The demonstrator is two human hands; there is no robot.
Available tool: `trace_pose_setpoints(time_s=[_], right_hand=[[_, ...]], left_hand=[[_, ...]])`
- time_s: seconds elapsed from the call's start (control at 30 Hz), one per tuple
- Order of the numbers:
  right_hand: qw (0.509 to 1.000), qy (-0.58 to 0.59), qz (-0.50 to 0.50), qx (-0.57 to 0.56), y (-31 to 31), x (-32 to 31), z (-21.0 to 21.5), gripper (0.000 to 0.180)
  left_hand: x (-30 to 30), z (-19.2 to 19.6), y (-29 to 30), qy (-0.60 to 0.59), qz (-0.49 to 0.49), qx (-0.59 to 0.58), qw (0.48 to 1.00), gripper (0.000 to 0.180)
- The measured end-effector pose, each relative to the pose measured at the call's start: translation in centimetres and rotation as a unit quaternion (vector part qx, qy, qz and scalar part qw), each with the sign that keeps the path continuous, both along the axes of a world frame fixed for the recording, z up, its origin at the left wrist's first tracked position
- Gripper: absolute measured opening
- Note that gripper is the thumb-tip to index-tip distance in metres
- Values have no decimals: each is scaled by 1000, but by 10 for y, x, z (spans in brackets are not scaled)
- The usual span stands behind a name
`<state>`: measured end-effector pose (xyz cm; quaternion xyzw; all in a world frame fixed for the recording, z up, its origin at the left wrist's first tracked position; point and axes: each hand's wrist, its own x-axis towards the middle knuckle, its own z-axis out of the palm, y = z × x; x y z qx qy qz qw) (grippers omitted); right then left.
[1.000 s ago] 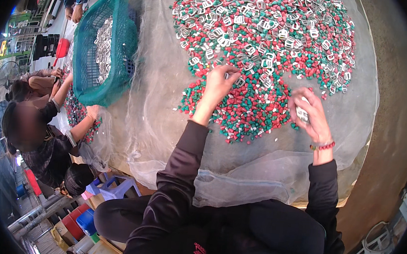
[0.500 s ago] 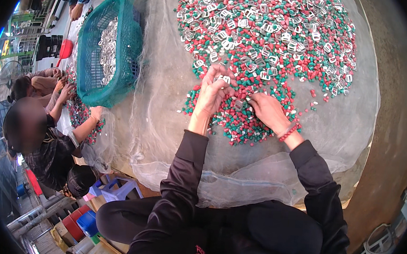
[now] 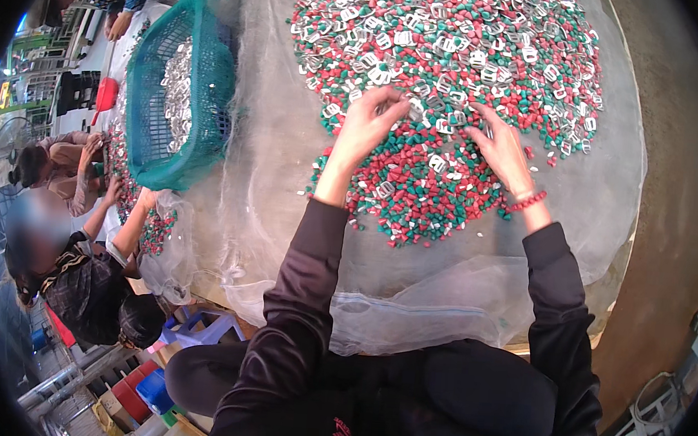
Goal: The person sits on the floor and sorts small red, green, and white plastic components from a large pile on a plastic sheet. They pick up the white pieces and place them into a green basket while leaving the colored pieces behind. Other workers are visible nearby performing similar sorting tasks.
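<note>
My L hand (image 3: 364, 129) & R hand (image 3: 502, 148) on red/green bead pile (image 3: 434, 184), fingers curled picking silver clips (image 3: 423, 113); exact grip unclear.

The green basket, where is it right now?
In the head view the green basket sits on the left side of the table, beyond the left hand, beside the pile of red and green beads, with silver metal pieces inside.
</note>
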<state>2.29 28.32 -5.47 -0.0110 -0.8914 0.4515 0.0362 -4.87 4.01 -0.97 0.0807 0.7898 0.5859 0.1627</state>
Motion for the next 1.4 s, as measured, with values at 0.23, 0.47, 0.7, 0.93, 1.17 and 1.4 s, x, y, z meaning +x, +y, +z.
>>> trace_pose_setpoints(time_s=[0.23,0.47,0.7,0.93,1.17,1.4], right_hand=[[964,-51,163,201,-41,-1,-34,17],[983,-169,73,3,-31,25,-1,27],[984,-98,63,-133,-72,41,55,32],[966,-129,72,-211,-96,47,73,32],[958,-140,67,-242,-81,55,58,24],[837,-252,-33,-485,-68,53,49,11]], left_hand=[[76,12,-54,-277,27,531,800,26],[103,-13,-60,-385,140,466,784,41],[104,6,-34,-392,60,641,657,70],[114,3,-13,-257,141,375,879,44],[125,-1,-5,-294,176,256,904,24],[119,11,-9,-339,66,316,884,27]])
